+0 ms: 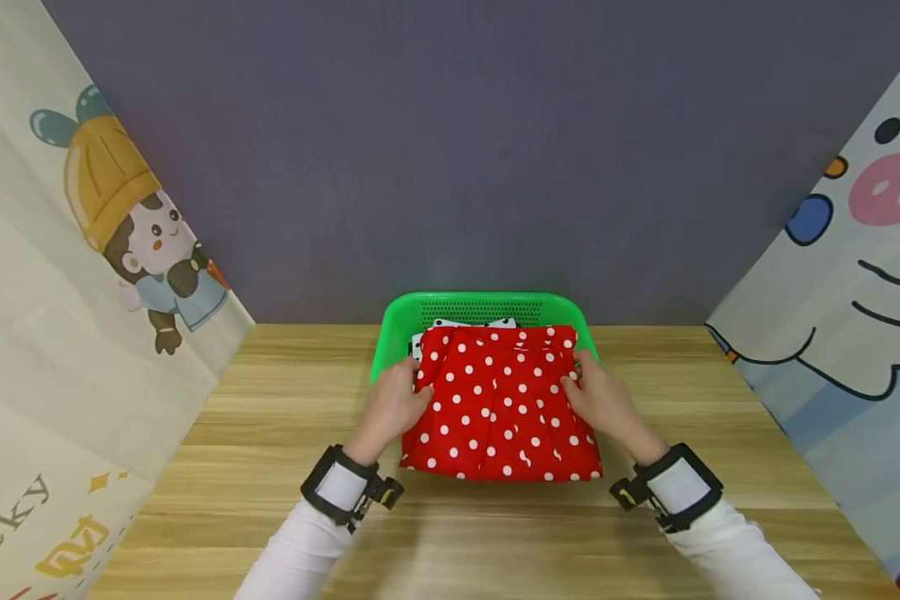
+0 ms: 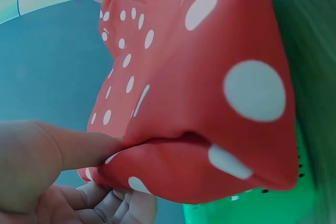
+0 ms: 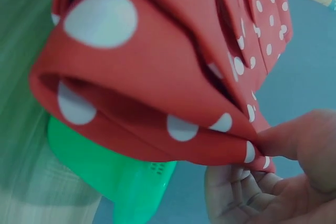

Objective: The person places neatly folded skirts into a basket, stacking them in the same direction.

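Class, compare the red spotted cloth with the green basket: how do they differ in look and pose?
The red spotted cloth is soft, folded and white-dotted; the green basket is rigid, plain plastic with a perforated wall. The cloth is pinched at its sides by the left hand and right hand; the basket rests on the table, ungripped. Both are brightly coloured.

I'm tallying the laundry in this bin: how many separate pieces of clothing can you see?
2. A folded red polka-dot garment lies on top of the green basket, held at its sides by the left hand and right hand. A black-and-white piece peeks out behind it. More may be hidden underneath.
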A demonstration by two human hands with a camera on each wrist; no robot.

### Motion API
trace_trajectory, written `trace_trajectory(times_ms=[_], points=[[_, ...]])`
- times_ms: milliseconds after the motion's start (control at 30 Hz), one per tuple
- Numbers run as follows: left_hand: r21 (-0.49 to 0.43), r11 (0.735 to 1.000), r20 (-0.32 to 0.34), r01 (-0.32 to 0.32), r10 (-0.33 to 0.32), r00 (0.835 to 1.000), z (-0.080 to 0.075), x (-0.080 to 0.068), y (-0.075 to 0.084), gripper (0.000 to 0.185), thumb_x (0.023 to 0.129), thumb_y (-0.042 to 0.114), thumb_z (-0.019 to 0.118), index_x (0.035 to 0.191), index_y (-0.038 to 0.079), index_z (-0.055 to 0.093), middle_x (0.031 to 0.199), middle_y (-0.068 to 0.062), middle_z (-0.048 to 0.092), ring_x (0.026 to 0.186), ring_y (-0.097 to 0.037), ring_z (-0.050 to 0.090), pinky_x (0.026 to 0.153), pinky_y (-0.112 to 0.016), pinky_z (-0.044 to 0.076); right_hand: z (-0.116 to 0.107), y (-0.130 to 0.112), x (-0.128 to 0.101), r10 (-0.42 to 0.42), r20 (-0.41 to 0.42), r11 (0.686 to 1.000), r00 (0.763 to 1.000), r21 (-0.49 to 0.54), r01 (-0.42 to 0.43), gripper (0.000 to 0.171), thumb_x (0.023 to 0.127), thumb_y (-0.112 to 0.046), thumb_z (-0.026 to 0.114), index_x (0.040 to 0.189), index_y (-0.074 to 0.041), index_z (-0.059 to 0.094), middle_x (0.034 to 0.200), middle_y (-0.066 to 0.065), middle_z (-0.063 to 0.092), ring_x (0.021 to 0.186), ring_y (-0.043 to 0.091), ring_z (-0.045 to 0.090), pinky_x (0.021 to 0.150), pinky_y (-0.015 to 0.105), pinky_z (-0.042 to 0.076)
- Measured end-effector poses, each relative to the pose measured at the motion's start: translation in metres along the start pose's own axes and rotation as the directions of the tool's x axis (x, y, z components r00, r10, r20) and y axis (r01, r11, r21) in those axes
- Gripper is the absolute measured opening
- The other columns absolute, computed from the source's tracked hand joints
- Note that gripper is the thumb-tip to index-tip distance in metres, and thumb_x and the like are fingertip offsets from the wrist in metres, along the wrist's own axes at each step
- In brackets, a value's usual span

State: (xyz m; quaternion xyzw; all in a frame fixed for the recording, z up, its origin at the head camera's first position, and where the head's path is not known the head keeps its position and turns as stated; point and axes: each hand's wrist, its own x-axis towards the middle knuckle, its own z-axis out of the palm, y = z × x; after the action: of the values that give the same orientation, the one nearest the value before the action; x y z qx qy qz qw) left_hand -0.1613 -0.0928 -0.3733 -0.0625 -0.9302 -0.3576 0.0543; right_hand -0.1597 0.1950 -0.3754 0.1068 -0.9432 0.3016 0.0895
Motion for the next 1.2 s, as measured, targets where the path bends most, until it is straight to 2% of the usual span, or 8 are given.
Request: trace_trajectory(times_ms=[167,400,600,933,1200], points=[[0.011,1.0,-0.001,-0.006,0.006,1.0,-0.005,0.02,0.003,0.024,0.082,0.009,0.065,0.101,-0.003,0.058,0.083,-0.012,0.063,0.068,-0.019,0.059,0.055,-0.027,0.05,-0.004,0.001,0.019,-0.005,0.013,1.0,1.0,-0.031,0.006,0.041,0.087,-0.008,0.055,0.119,0.01,0.038,0.087,0.022,0.061,0.06,0.021,0.059,0.049,0.03,0.049],[0.068,0.997,0.016,0.031,-0.032,0.999,-0.012,0.046,0.006,0.025,0.083,0.012,0.064,0.103,-0.002,0.058,0.083,-0.011,0.062,0.068,-0.019,0.058,0.054,-0.026,0.049,-0.007,0.001,0.045,-0.03,0.012,0.999,0.999,-0.042,0.031,0.041,0.087,-0.006,0.055,0.12,0.012,0.038,0.088,0.025,0.059,0.062,0.023,0.06,0.05,0.031,0.05],[0.113,0.993,0.014,0.019,-0.021,1.0,-0.018,0.063,0.009,0.021,0.083,0.014,0.063,0.097,-0.001,0.058,0.082,-0.011,0.061,0.067,-0.019,0.059,0.053,-0.025,0.048,-0.007,0.001,0.065,-0.037,0.022,0.999,0.999,-0.039,0.038,0.04,0.088,-0.007,0.053,0.119,0.013,0.038,0.091,0.027,0.059,0.064,0.026,0.059,0.052,0.031,0.049],[0.138,0.99,0.024,0.026,-0.029,0.999,-0.018,0.085,0.011,0.018,0.083,0.015,0.062,0.093,0.001,0.057,0.081,-0.01,0.06,0.071,-0.021,0.06,0.056,-0.027,0.05,-0.013,0.002,0.086,0.039,0.068,0.998,0.997,-0.057,-0.035,0.042,0.09,-0.01,0.051,0.123,0.01,0.035,0.095,0.026,0.058,0.07,0.029,0.059,0.058,0.034,0.051],[0.14,0.989,0.012,0.04,-0.042,0.999,-0.017,0.1,0.014,0.018,0.082,0.014,0.063,0.094,0.002,0.057,0.084,-0.01,0.061,0.076,-0.022,0.06,0.062,-0.03,0.051,-0.014,0.0,0.099,0.098,0.093,0.993,0.991,-0.077,-0.091,0.044,0.091,-0.012,0.051,0.125,0.009,0.033,0.107,0.028,0.055,0.086,0.036,0.061,0.072,0.045,0.054]])
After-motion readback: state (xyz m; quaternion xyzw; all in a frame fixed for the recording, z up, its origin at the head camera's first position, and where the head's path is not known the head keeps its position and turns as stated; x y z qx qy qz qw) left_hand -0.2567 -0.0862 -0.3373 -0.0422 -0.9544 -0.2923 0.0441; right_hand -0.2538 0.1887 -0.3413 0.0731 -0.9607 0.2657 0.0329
